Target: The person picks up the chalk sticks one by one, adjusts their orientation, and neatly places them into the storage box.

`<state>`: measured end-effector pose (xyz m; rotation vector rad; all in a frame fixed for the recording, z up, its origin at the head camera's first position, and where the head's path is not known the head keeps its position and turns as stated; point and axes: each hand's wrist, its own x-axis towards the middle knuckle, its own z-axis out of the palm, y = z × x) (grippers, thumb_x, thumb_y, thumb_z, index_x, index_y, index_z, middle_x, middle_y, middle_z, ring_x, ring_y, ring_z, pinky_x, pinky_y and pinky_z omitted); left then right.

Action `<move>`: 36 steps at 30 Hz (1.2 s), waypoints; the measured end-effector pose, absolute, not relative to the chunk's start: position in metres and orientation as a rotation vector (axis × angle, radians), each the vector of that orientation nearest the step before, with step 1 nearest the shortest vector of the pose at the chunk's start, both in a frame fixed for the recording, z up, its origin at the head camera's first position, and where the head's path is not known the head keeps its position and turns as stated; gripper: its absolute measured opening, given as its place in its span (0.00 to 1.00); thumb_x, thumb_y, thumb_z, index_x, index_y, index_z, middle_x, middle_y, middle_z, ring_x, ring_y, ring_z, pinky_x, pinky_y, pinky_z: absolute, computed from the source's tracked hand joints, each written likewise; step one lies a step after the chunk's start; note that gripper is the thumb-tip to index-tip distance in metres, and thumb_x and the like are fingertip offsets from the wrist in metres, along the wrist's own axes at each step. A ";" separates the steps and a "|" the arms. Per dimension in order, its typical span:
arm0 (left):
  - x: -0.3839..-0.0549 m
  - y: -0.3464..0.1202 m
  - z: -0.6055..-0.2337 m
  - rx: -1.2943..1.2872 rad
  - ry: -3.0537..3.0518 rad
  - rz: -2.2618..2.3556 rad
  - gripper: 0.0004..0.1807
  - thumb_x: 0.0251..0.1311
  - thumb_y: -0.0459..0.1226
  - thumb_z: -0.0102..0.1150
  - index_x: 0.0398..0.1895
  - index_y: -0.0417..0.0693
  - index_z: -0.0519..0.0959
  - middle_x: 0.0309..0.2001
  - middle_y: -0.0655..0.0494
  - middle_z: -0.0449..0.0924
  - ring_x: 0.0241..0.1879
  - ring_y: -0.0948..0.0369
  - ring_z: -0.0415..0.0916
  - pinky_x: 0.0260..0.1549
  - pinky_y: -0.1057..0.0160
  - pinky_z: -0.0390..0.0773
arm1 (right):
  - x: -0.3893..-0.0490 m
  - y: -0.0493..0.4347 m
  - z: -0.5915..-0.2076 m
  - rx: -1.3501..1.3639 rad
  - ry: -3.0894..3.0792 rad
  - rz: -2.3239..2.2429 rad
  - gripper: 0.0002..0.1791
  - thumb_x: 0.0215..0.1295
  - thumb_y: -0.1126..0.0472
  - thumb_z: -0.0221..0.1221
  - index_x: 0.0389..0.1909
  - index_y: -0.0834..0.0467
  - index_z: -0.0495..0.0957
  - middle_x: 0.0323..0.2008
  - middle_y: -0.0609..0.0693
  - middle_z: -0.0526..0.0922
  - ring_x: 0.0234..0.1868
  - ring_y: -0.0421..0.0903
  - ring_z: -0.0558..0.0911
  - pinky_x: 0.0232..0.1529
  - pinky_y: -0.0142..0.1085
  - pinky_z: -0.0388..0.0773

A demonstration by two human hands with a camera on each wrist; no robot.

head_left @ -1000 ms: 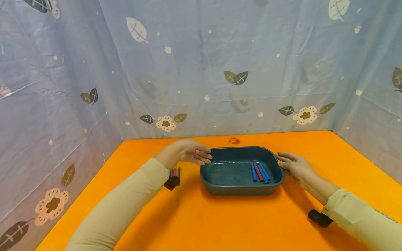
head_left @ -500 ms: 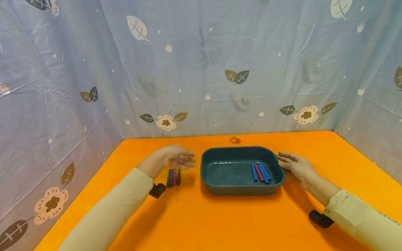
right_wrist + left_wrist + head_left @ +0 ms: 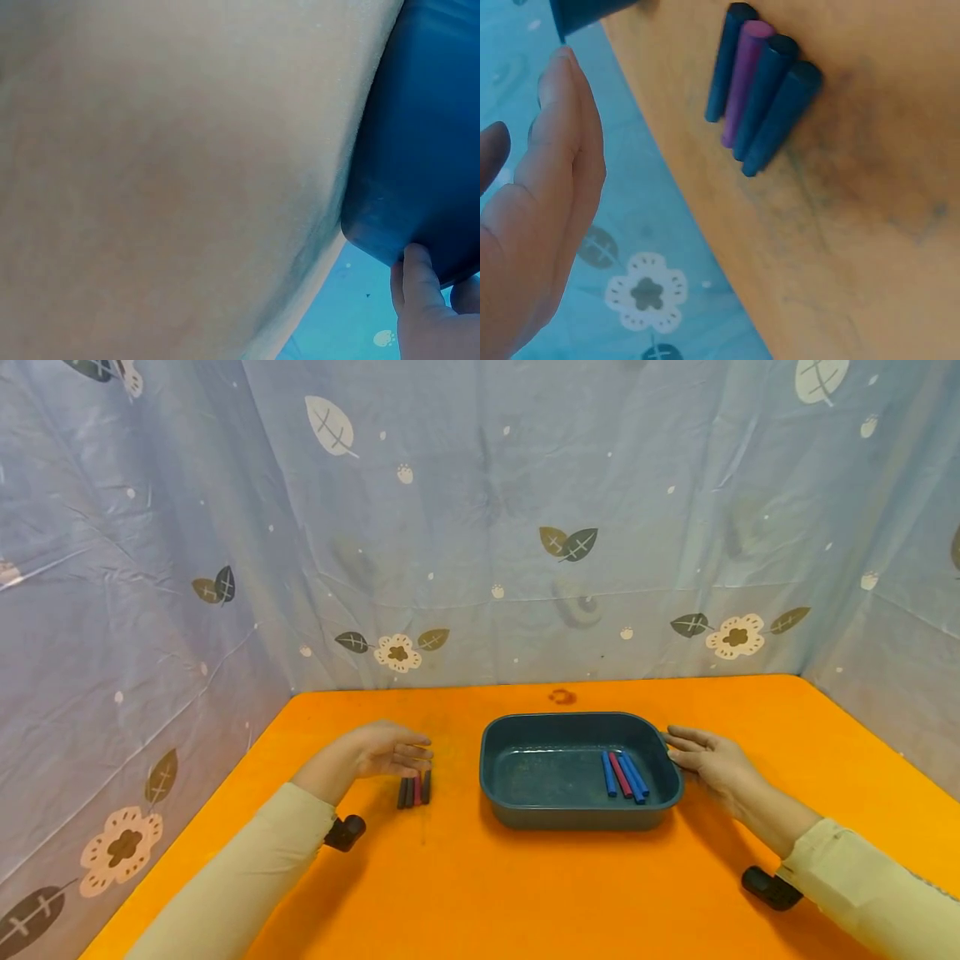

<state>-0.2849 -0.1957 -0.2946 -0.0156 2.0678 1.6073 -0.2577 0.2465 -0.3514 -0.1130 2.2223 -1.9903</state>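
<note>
My left hand (image 3: 386, 749) hovers with loosely extended fingers just above and behind a small row of slim crayon-like sticks, and holds nothing. In the left wrist view this row shows dark sticks (image 3: 784, 120) beside a pink one (image 3: 744, 82), fanned slightly apart. To their right stands a dark blue-green rectangular tray (image 3: 551, 777). Inside its right end lie blue sticks (image 3: 636, 781) and a pink-red stick (image 3: 620, 774). My right hand (image 3: 720, 772) rests its fingertips against the tray's right end; the right wrist view shows fingers (image 3: 420, 277) touching the tray's outer wall.
An orange table (image 3: 525, 893) carries everything. Blue-grey curtains (image 3: 480, 527) with leaf and flower prints enclose its back and sides. A black device (image 3: 345, 833) sits at the left wrist, another (image 3: 771, 888) at the right. A reddish ring mark (image 3: 562, 697) shows behind the tray.
My left hand has moved left, away from the tray's left end, to over the row of dark and pink sticks. My right hand has stayed at the tray's right end.
</note>
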 end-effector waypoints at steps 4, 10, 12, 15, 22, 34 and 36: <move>-0.285 -0.202 -0.297 -0.016 2.075 1.593 0.27 0.76 0.35 0.39 0.70 0.25 0.55 0.66 0.28 0.60 0.60 0.43 0.71 0.42 0.66 0.81 | -0.257 0.247 -0.352 -0.122 2.213 -1.999 0.34 0.76 0.70 0.44 0.73 0.73 0.36 0.72 0.72 0.41 0.40 0.26 0.78 0.43 0.29 0.80; -0.285 -0.209 -0.303 -0.055 2.133 1.553 0.26 0.75 0.35 0.41 0.69 0.25 0.57 0.62 0.30 0.67 0.45 0.56 0.80 0.39 0.66 0.82 | -0.257 0.247 -0.352 -0.119 2.212 -2.003 0.34 0.76 0.70 0.43 0.73 0.72 0.36 0.72 0.72 0.42 0.40 0.26 0.77 0.43 0.28 0.79; -0.285 -0.211 -0.306 -0.076 2.170 1.527 0.27 0.75 0.36 0.43 0.68 0.25 0.58 0.61 0.31 0.70 0.41 0.58 0.81 0.37 0.67 0.82 | -0.257 0.247 -0.351 -0.117 2.215 -2.000 0.34 0.76 0.69 0.43 0.73 0.72 0.37 0.72 0.72 0.42 0.40 0.26 0.77 0.43 0.28 0.79; -0.282 -0.216 -0.312 -0.113 2.236 1.498 0.27 0.74 0.36 0.44 0.67 0.25 0.60 0.58 0.32 0.73 0.37 0.59 0.82 0.36 0.65 0.82 | -0.257 0.247 -0.351 -0.115 2.209 -2.000 0.34 0.76 0.69 0.43 0.73 0.72 0.37 0.72 0.72 0.42 0.40 0.27 0.77 0.43 0.28 0.79; -0.277 -0.225 -0.324 -0.155 2.302 1.461 0.26 0.73 0.35 0.45 0.66 0.22 0.60 0.58 0.29 0.72 0.44 0.51 0.81 0.46 0.55 0.80 | -0.257 0.248 -0.352 -0.101 2.231 -1.977 0.34 0.76 0.68 0.44 0.73 0.72 0.38 0.72 0.71 0.43 0.41 0.25 0.76 0.46 0.27 0.78; -0.289 -0.245 -0.336 -0.179 2.283 1.337 0.24 0.74 0.36 0.44 0.64 0.25 0.64 0.47 0.39 0.80 0.38 0.58 0.80 0.44 0.58 0.81 | -0.257 0.247 -0.353 -0.108 2.222 -2.002 0.34 0.76 0.69 0.44 0.73 0.73 0.38 0.72 0.72 0.43 0.40 0.25 0.77 0.44 0.28 0.79; -0.290 -0.247 -0.337 -0.169 2.265 1.329 0.22 0.75 0.36 0.43 0.63 0.26 0.66 0.43 0.44 0.80 0.37 0.58 0.79 0.43 0.59 0.81 | -0.257 0.247 -0.353 -0.115 2.225 -2.000 0.33 0.76 0.69 0.44 0.73 0.73 0.38 0.72 0.72 0.43 0.40 0.25 0.77 0.44 0.28 0.79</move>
